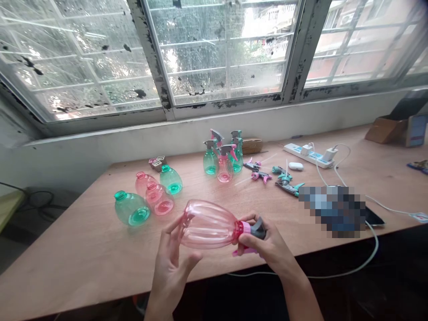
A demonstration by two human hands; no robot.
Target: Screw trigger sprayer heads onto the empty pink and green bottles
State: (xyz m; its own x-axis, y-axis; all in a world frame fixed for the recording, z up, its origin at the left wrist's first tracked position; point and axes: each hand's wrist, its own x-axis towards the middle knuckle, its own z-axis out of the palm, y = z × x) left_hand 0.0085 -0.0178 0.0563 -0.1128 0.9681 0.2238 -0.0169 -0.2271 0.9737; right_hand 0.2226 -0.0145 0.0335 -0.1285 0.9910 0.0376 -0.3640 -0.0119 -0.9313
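A pink see-through spray bottle [209, 225] lies level above the table's front edge, its base to the left. My right hand [267, 245] is closed round the dark grey and pink trigger head [256, 228], which sits on the bottle's neck. Beside the base is my left hand [175, 258], its fingers along the bottom end and its thumb stretched away from the bottle. Behind it stand two green bottles [132, 209] [171, 179] and two pink bottles [159, 198] [144, 182], all without heads.
Several bottles with trigger heads [224, 167] stand together at the back. Loose trigger heads [261, 176] lie right of them. Farther right are a power strip [309, 155], a white earbud case [296, 166], cables, a blurred-out item [332, 209] and a cardboard box [388, 131].
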